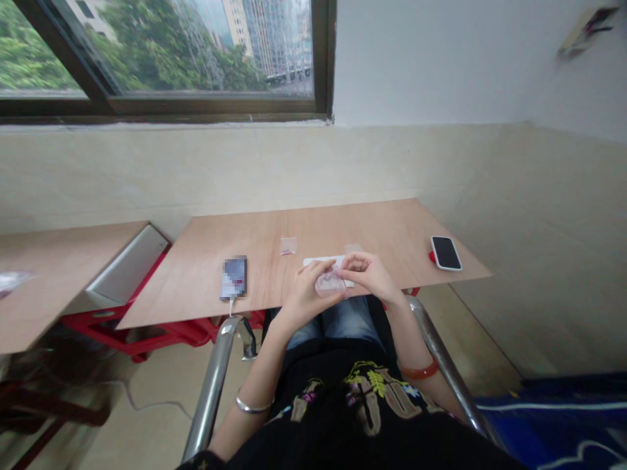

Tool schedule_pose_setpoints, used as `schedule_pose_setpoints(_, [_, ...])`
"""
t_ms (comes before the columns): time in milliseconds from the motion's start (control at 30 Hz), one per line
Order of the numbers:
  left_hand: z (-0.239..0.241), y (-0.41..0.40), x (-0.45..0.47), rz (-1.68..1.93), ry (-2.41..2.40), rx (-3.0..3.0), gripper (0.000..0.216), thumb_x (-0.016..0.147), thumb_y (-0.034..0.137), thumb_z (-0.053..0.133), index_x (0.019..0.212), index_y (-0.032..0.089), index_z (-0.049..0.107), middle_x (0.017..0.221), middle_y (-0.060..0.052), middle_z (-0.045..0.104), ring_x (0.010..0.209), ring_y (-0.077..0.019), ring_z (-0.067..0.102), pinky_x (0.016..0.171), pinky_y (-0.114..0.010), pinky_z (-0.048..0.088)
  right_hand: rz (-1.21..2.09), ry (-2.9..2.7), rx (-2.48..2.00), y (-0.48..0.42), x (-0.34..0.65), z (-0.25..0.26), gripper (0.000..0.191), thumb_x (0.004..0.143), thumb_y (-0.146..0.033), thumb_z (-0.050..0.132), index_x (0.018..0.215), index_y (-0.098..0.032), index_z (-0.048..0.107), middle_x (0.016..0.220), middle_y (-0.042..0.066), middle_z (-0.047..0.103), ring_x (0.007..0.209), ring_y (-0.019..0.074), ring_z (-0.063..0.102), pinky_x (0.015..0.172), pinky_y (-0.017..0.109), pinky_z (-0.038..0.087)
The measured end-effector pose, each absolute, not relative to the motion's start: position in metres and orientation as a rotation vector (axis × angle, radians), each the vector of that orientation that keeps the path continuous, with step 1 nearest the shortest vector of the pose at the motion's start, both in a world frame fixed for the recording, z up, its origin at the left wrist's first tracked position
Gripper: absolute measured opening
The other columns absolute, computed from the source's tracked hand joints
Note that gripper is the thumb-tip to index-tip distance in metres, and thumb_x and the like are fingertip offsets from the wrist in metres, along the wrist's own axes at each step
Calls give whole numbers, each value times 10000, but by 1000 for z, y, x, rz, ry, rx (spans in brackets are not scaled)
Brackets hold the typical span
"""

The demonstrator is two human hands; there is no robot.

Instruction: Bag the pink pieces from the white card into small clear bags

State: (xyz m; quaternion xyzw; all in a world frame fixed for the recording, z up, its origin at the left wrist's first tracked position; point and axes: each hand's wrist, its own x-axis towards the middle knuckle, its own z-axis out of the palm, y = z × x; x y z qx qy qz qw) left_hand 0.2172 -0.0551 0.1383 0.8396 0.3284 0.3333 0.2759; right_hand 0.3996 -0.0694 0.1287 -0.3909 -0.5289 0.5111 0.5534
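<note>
My left hand [309, 284] is closed on a small clear plastic bag [329, 282] with a red line along its edge. Small pale contents seem to show through it, too fine to make out. At the bag's upper right side, my right hand [368, 273] pinches the plastic between thumb and fingertips. Under and behind the bag lies a white flat piece [313, 261], partly covered by my hands. Another clear small bag [353, 249] rests just beyond my right hand. Farther left on the table is a small bag with dark bits [288, 246].
A phone with a cable [234, 279] lies left on the wooden table [264, 228]. At the right end sits a white-edged phone [446, 253] over a red object. Metal armrests [215, 385] flank me. A second table [59, 261] and red stools [147, 329] stand left.
</note>
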Motion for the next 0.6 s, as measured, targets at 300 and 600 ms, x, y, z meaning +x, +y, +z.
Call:
schedule_pose_setpoints(300, [133,-56,220,882,934,2333,675,713,426,764,1306,245,497,1301,-102,589,1216,-276,528,1091,-528,292,1126,-1265,-970,-70,402,133,263,679,-364,786,751,-179,613,756,10,670,702,138,632,691,263,497])
schedule_pose_setpoints(600, [138,-58,217,802,844,2204,625,739,381,757,1298,228,524,1281,-110,593,1200,-279,541,1047,-482,407,1227,-1542,-1052,-71,404,130,235,650,-305,785,832,-179,705,744,2,653,667,131,577,620,241,444])
